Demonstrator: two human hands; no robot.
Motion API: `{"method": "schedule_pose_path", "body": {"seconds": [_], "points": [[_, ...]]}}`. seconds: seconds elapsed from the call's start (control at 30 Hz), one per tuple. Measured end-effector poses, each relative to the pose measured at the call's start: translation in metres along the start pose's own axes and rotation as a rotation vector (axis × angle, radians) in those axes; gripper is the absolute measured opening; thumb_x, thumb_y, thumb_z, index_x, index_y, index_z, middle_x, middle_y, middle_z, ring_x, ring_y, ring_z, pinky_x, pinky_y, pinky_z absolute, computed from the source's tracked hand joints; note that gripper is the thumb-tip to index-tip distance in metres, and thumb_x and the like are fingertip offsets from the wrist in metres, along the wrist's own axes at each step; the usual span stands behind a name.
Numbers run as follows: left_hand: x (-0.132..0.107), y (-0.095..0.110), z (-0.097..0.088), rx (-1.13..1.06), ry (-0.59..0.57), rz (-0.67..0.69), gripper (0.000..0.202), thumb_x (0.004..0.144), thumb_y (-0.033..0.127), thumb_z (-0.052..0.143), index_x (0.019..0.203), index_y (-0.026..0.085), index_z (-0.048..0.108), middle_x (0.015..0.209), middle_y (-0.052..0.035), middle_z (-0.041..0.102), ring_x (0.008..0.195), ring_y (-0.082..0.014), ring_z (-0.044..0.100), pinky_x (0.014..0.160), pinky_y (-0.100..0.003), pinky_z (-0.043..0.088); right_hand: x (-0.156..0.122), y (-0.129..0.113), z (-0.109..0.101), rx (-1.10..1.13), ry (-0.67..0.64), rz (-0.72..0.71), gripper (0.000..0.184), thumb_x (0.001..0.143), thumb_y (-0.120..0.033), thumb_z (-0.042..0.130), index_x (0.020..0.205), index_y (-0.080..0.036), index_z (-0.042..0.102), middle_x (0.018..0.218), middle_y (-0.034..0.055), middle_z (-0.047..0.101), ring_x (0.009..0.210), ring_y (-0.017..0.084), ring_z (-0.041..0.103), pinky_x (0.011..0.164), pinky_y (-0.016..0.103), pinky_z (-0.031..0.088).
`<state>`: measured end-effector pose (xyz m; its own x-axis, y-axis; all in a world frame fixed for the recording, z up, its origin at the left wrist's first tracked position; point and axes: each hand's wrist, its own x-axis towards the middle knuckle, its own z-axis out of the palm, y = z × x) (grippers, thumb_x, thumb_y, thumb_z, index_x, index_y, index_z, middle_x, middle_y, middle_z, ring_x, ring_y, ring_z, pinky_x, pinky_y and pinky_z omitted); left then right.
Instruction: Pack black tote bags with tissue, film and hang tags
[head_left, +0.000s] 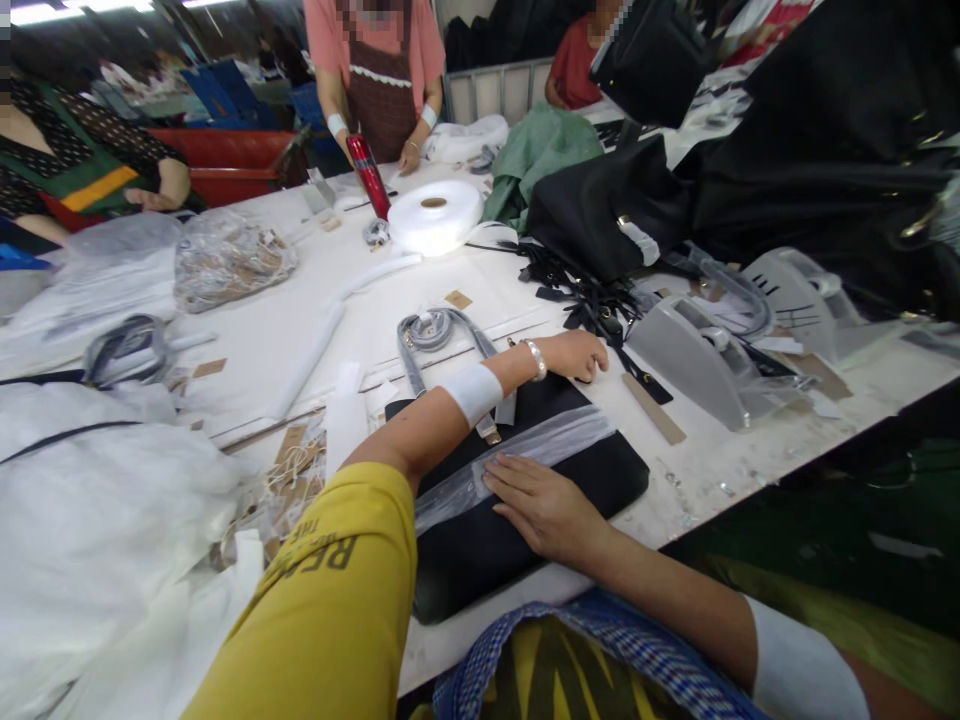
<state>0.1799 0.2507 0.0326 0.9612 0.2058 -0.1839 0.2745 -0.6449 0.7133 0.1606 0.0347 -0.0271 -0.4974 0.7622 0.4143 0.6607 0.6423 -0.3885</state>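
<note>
A flat black bag point(600, 480) lies on the white table in front of me, with a strip of clear plastic film point(555, 440) across it. My right hand point(544, 505) rests flat on the bag and the film's edge, fingers stretched out. My left arm, in a yellow sleeve and white wristband, crosses over the bag. My left hand point(581, 355) sits past the bag's far edge with fingers curled down beside a heap of black straps and tags point(592, 295); what they pinch is hidden. A grey strap with metal clips point(435, 335) lies coiled behind my left forearm.
Grey moulded forms point(697, 360) and black bags point(607, 215) crowd the right side. A white tape roll point(435, 215), a red can point(370, 172) and a bag of paper tags point(229, 260) lie further back. White wrapping point(97, 500) piles up at left. Other people work along the far edge.
</note>
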Motion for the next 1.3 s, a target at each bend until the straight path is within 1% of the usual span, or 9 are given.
{"method": "schedule_pose_path", "body": {"seconds": [0.13, 0.27, 0.4, 0.5, 0.63, 0.77, 1.0, 1.17, 1.3], "points": [[-0.109, 0.051, 0.005, 0.244, 0.468, -0.068, 0.024, 0.089, 0.02, 0.051, 0.101, 0.016, 0.071, 0.101, -0.0062, 0.073, 0.096, -0.0193, 0.065, 0.092, -0.03, 0.046, 0.001, 0.0, -0.005, 0.054, -0.038, -0.005, 0.036, 0.092, -0.02, 0.055, 0.128, -0.014, 0.059, 0.13, 0.0135, 0.062, 0.126, 0.026, 0.053, 0.107, 0.045, 0.047], [-0.207, 0.091, 0.089, 0.24, 0.666, -0.455, 0.025, 0.096, 0.029, 0.045, 0.105, 0.023, 0.066, 0.098, -0.0025, 0.074, 0.089, -0.0176, 0.068, 0.082, -0.027, 0.051, 0.001, 0.003, -0.005, 0.118, -0.02, -0.012, 0.032, 0.091, -0.02, 0.058, 0.122, -0.016, 0.062, 0.124, 0.0136, 0.064, 0.124, 0.026, 0.054, 0.108, 0.045, 0.045], [-0.233, 0.082, 0.186, 0.396, 0.791, -0.605, 0.038, 0.097, 0.021, 0.039, 0.133, 0.02, 0.051, 0.133, -0.0101, 0.061, 0.12, -0.0205, 0.059, 0.101, -0.035, 0.05, 0.0, 0.006, -0.003, 0.107, -0.032, -0.042, 0.035, 0.092, -0.022, 0.057, 0.125, -0.014, 0.061, 0.129, 0.0154, 0.061, 0.124, 0.027, 0.054, 0.108, 0.045, 0.044], [-0.227, 0.07, 0.217, 0.545, 0.813, -0.642, 0.041, 0.098, 0.019, 0.038, 0.138, 0.014, 0.046, 0.139, -0.014, 0.056, 0.128, -0.0221, 0.053, 0.108, -0.041, 0.045, 0.001, 0.009, -0.007, 0.09, -0.056, -0.072, 0.033, 0.092, -0.021, 0.055, 0.124, -0.013, 0.062, 0.127, 0.0149, 0.063, 0.122, 0.026, 0.056, 0.106, 0.044, 0.046], [-0.219, 0.073, 0.214, 0.581, 0.833, -0.691, 0.038, 0.098, 0.024, 0.042, 0.133, 0.015, 0.052, 0.134, -0.0127, 0.06, 0.123, -0.0228, 0.056, 0.107, -0.04, 0.046, 0.004, 0.025, -0.027, 0.163, -0.05, -0.077, 0.027, 0.095, -0.019, 0.05, 0.116, -0.015, 0.067, 0.116, 0.0096, 0.069, 0.109, 0.019, 0.064, 0.099, 0.034, 0.051], [-0.215, 0.081, 0.202, 0.549, 0.873, -0.745, 0.031, 0.099, 0.03, 0.041, 0.122, 0.022, 0.06, 0.126, -0.0076, 0.065, 0.112, -0.0216, 0.062, 0.097, -0.036, 0.051, 0.011, 0.054, -0.057, -0.013, 0.05, -0.013, 0.025, 0.096, -0.018, 0.048, 0.11, -0.015, 0.069, 0.113, 0.0092, 0.07, 0.109, 0.023, 0.062, 0.1, 0.04, 0.047], [-0.204, 0.076, 0.184, 0.626, 0.898, -0.948, 0.022, 0.096, 0.037, 0.048, 0.089, 0.022, 0.062, 0.1, -0.0043, 0.067, 0.089, -0.0227, 0.06, 0.073, -0.033, 0.047, 0.043, 0.094, -0.091, -0.202, -0.322, 0.063, 0.024, 0.094, -0.027, 0.052, 0.095, -0.023, 0.075, 0.09, 0.0072, 0.073, 0.09, 0.024, 0.065, 0.084, 0.035, 0.05], [-0.201, 0.074, 0.184, 0.601, 0.939, -0.966, 0.015, 0.092, 0.036, 0.056, 0.087, 0.022, 0.058, 0.093, -0.0022, 0.065, 0.088, -0.0223, 0.057, 0.073, -0.033, 0.045, 0.041, 0.118, -0.091, -0.086, -0.238, -0.014, 0.019, 0.088, -0.03, 0.059, 0.097, -0.021, 0.073, 0.123, 0.0113, 0.064, 0.121, 0.029, 0.054, 0.104, 0.045, 0.042], [-0.202, 0.075, 0.185, 0.566, 0.964, -0.948, 0.015, 0.092, 0.036, 0.056, 0.087, 0.022, 0.058, 0.093, -0.0011, 0.066, 0.09, -0.0219, 0.057, 0.073, -0.033, 0.045, 0.017, 0.125, -0.08, 0.029, -0.126, 0.051, 0.021, 0.091, -0.028, 0.052, 0.098, -0.019, 0.07, 0.117, 0.0129, 0.066, 0.119, 0.026, 0.056, 0.103, 0.046, 0.042]]}}
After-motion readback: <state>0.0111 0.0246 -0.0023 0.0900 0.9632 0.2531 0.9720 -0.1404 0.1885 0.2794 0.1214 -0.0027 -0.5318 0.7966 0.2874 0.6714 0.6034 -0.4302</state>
